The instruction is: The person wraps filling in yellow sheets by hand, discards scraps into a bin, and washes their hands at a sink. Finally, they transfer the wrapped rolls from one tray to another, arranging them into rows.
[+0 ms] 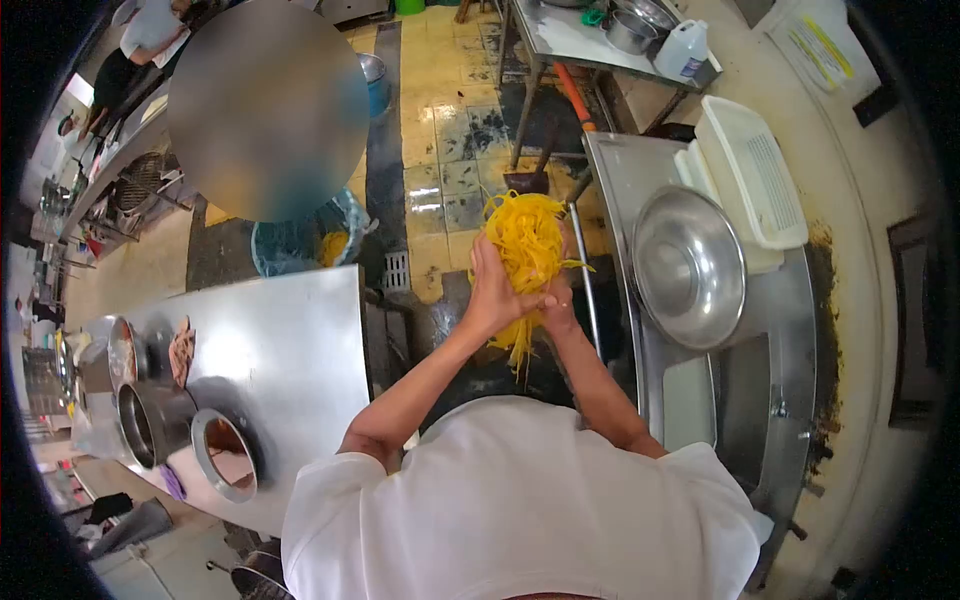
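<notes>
Between my two hands is a big tangled bunch of thin yellow strips (527,235), raised in front of my chest. My left hand (490,290) presses on its left side, fingers curved around it and thumb pointing inward. On the other side my right hand (560,303) grips the bunch from below right, its fingers partly hidden behind the strips. Loose strands hang under both hands, above the dark floor. Just to the right, a wide steel bowl (688,265) rests on the metal sink counter (648,170).
A steel table (290,340) with pots (155,425) stands at left. Beyond it, a lined blue bin (275,250) contains some yellow material. A white plastic tub (750,170) sits behind the bowl. A squeegee (527,183) stands ahead; a person (150,40) is far left.
</notes>
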A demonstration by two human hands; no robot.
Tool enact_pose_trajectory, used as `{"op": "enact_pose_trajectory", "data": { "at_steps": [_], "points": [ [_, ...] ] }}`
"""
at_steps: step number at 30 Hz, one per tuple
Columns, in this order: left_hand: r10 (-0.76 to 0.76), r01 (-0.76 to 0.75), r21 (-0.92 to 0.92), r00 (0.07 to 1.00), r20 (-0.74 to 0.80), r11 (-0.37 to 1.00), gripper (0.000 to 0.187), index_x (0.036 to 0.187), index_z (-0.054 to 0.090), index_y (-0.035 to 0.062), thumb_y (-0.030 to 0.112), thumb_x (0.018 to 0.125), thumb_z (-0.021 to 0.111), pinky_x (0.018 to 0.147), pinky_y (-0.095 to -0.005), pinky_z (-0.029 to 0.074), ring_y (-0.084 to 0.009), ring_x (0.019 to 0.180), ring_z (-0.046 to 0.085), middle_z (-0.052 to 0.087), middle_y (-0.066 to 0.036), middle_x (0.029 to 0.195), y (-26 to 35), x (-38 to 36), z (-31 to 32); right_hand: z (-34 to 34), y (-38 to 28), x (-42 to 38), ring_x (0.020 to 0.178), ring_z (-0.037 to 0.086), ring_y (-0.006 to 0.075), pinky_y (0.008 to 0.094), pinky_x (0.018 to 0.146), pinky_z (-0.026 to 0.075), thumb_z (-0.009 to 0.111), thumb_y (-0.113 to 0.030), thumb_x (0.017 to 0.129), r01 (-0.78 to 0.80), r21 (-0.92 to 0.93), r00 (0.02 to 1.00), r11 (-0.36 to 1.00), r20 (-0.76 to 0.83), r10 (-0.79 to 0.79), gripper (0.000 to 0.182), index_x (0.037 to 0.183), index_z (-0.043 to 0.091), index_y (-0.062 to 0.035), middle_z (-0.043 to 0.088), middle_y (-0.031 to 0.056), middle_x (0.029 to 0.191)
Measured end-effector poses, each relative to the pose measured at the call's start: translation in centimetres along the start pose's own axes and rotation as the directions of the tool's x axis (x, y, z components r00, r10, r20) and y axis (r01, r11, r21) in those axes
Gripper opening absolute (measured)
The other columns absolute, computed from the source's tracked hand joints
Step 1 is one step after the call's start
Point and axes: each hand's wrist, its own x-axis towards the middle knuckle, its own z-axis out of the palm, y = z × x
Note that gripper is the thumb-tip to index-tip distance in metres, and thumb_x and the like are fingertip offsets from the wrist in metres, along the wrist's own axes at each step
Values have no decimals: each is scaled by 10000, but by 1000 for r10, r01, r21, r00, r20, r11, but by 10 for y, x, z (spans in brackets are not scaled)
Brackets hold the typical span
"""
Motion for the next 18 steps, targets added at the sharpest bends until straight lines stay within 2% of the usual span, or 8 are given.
{"op": "enact_pose_trajectory", "data": {
  "at_steps": [2, 5, 8, 10, 13, 15, 17, 18],
  "points": [
    [-9, 9, -4, 1000, 9, 1000, 1122, 1283, 229, -50, 426, 496, 872, 997, -463, 308, -423, 1159, 333, 340, -233, 1217, -16, 37, -1, 5, 5, 31, 1162, 474, 240, 356, 985, 376, 587, -213, 841, -108, 337, 989, 935, -60, 136, 684, 1423, 245, -102, 446, 83, 1316],
    [-17, 17, 3, 999, -44, 1000, 984, 1263, 246, -49, 303, 569, 848, 977, -461, 321, -419, 1138, 349, 370, -231, 1172, -55, 91, 9, 7, 10, 88, 1146, 495, 244, 364, 977, 390, 572, -211, 838, -195, 763, 939, 616, -37, 342, 668, 1418, 254, -121, 463, 81, 1310],
    [-170, 170, 4, 985, -7, 985, 915, 1275, 243, -46, 204, 604, 812, 968, -457, 330, -419, 1142, 371, 394, -237, 1176, -90, 129, 8, -4, 37, 156, 1159, 477, 214, 348, 980, 384, 555, -158, 818, -351, 788, 926, 507, 212, 312, 677, 1415, 238, -133, 460, 67, 1304],
    [-65, 66, 0, 990, -129, 998, 919, 1306, 226, -31, 159, 609, 794, 973, -451, 333, -402, 1146, 404, 410, -227, 1216, -97, 187, 2, -2, 24, 224, 1164, 471, 204, 341, 980, 382, 554, -131, 806, -284, 808, 955, 516, 189, 231, 692, 1416, 227, -139, 462, 61, 1296],
    [-110, 103, -43, 970, -216, 994, 879, 1319, 208, -2, 90, 650, 770, 976, -400, 382, -321, 1156, 486, 474, -186, 1228, -107, 243, -16, -2, 15, 298, 1178, 453, 202, 332, 993, 365, 556, -77, 780, -307, 827, 951, 471, 240, 197, 725, 1415, 215, -152, 443, 61, 1297],
    [1, 26, 126, 978, -208, 992, 874, 1330, 194, 22, 56, 661, 755, 940, -387, 425, -301, 1118, 527, 494, -171, 1228, -122, 278, -30, -1, 7, 345, 1215, 415, 212, 328, 1024, 327, 567, -70, 764, -313, 757, 942, 574, 324, 87, 753, 1419, 205, -157, 389, 74, 1335],
    [-240, 177, -276, 947, -213, 945, 1038, 1373, 138, 41, 60, 573, 800, 980, -397, 388, -303, 1165, 480, 434, -163, 1271, -128, 310, -38, 1, 16, 388, 1265, 356, 222, 332, 1059, 278, 571, -70, 757, -289, 734, 940, 614, 338, 38, 763, 1420, 204, -161, 331, 83, 1371],
    [-230, 184, -203, 944, -236, 962, 1043, 1378, 120, 62, 8, 575, 783, 958, -378, 419, -283, 1151, 501, 440, -153, 1267, -130, 324, -43, 2, 17, 406, 1286, 327, 224, 336, 1073, 254, 575, -71, 753, -337, 733, 919, 591, 393, 38, 770, 1420, 201, -161, 314, 85, 1382]
  ]
}}
